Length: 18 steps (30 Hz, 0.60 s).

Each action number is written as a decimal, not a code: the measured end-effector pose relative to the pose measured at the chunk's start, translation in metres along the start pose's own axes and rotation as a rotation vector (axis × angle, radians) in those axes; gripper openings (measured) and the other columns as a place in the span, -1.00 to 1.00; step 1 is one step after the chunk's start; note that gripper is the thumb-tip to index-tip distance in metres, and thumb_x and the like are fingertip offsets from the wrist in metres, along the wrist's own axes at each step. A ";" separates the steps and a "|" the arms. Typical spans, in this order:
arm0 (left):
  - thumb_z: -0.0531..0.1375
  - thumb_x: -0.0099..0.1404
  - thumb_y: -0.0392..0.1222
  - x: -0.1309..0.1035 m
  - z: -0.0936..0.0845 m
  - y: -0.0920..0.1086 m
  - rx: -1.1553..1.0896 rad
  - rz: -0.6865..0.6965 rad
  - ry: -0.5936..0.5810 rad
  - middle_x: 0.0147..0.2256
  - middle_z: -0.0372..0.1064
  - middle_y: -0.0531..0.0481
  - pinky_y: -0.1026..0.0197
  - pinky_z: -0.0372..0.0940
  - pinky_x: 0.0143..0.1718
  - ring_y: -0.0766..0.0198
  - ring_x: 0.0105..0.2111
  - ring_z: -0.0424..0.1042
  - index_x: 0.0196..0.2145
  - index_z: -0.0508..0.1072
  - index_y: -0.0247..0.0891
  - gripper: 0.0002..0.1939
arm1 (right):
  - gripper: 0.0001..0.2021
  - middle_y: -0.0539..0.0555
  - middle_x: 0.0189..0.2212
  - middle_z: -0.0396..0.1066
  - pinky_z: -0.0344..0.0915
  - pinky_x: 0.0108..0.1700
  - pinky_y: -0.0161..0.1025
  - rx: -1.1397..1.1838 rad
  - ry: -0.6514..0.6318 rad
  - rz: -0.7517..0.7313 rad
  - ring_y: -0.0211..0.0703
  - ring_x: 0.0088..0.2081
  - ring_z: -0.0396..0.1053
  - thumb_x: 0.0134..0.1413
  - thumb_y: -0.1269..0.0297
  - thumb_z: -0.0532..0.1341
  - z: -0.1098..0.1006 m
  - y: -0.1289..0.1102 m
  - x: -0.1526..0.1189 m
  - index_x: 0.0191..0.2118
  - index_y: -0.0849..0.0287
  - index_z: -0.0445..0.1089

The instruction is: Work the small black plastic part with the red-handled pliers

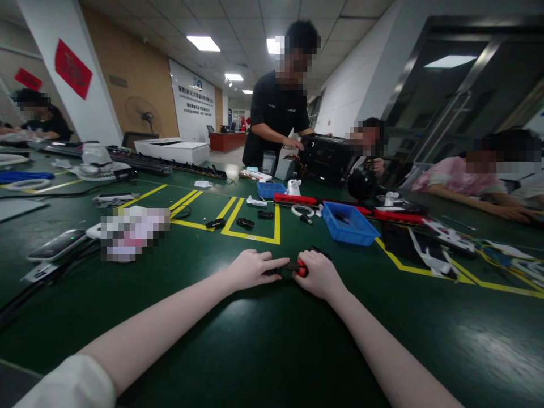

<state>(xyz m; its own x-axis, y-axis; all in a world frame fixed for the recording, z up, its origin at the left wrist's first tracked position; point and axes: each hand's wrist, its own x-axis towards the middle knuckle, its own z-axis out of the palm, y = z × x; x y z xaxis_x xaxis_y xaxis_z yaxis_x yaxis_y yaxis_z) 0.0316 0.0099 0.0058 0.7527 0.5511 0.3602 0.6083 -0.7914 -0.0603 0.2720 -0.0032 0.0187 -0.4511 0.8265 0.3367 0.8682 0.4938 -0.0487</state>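
Note:
My right hand [318, 273] is wrapped around red-handled pliers [302, 268], whose dark jaws point left. Facing it, my left hand [254, 270] pinches a small dark piece [272, 272] between thumb and fingers, close to the jaws. The index finger reaches to the head of the tool; whether the jaws touch the piece I cannot tell. Beyond my hands lie similar-looking small black parts: one black part [245, 223] and another black part [266, 215] inside a yellow-taped box, and a third black part [216, 223] just left of it.
A blue tray [349, 224] stands to the right, a smaller blue tray [271, 190] behind. Red strips [297, 199] and a white cable [302, 211] lie between. At left are a black-and-white device [57, 245] and cables. Across the green table a person handles a black case [325, 158].

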 end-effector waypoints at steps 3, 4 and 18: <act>0.06 0.45 0.13 -0.001 -0.003 -0.003 -0.104 0.052 -0.005 -0.25 0.41 0.04 0.31 0.20 -0.37 0.33 -0.38 0.41 0.29 0.22 -0.02 -0.48 | -0.83 0.04 -0.44 0.36 0.15 -0.27 -0.20 0.023 -0.010 -0.030 -0.13 -0.35 0.27 -0.03 0.26 0.22 -0.001 0.000 0.000 -0.45 0.08 0.16; 0.06 0.46 0.13 -0.001 -0.004 -0.003 -0.130 0.067 -0.002 -0.26 0.41 0.03 0.32 0.20 -0.37 0.33 -0.38 0.42 0.29 0.24 -0.03 -0.48 | -0.83 0.04 -0.44 0.36 0.15 -0.27 -0.21 0.030 -0.012 -0.041 -0.13 -0.36 0.27 -0.04 0.27 0.22 -0.002 0.000 0.000 -0.45 0.08 0.16; 0.07 0.45 0.10 -0.002 -0.004 -0.003 -0.151 0.061 0.007 -0.23 0.39 0.06 0.31 0.22 -0.37 0.36 -0.38 0.42 0.28 0.24 0.02 -0.50 | -0.81 0.05 -0.43 0.37 0.16 -0.28 -0.20 0.014 0.002 -0.053 -0.11 -0.35 0.29 -0.04 0.25 0.23 -0.003 -0.001 -0.001 -0.46 0.08 0.16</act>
<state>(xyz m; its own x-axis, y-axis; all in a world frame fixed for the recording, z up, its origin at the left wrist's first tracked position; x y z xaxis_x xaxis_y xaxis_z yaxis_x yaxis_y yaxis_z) 0.0272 0.0098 0.0093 0.7850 0.4996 0.3664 0.5166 -0.8543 0.0581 0.2723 -0.0047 0.0212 -0.4956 0.7989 0.3408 0.8405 0.5401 -0.0437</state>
